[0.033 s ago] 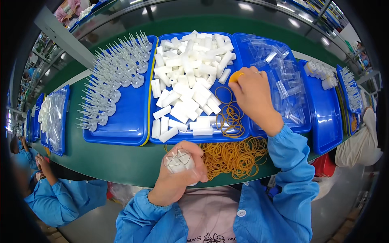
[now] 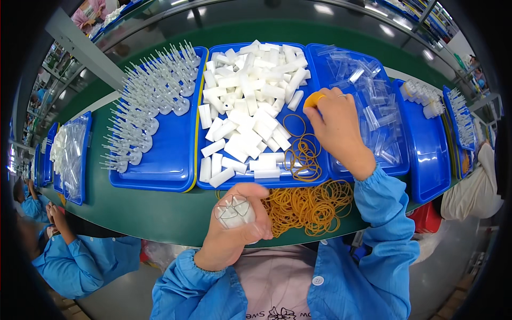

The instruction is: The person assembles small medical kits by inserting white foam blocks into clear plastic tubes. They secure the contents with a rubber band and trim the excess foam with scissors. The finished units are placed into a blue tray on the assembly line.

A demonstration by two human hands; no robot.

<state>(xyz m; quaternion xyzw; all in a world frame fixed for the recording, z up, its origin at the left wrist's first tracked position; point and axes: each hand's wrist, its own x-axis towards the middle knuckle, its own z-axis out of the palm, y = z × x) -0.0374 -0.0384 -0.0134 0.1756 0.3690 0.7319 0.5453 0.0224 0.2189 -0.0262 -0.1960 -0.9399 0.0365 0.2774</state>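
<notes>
My left hand (image 2: pixel 234 224) is closed around a bundle of whitish, partly see-through pieces (image 2: pixel 236 212) with thin wire-like outlines across its end, in front of the middle tray. My right hand (image 2: pixel 336 120) reaches over the left part of the tray of clear plastic tubes (image 2: pixel 373 117). Its fingers are bent down and together, and what they pinch, if anything, is hidden. An orange cover (image 2: pixel 313 100), perhaps a finger cot, shows at a fingertip. White foam-like cylinders (image 2: pixel 245 106) fill the middle blue tray (image 2: pixel 200 178), with several rubber bands (image 2: pixel 304 160) at its right side.
A heap of rubber bands (image 2: pixel 306 210) lies at the green table's near edge. Translucent stemmed parts (image 2: pixel 154 101) stand in the left blue tray (image 2: pixel 154 181). Another blue tray (image 2: pixel 429 176) at right holds whitish parts. A co-worker in blue (image 2: pixel 85 261) sits at left.
My right hand has shifted slightly to the right. My left hand has risen very slightly, still closed around the bundle.
</notes>
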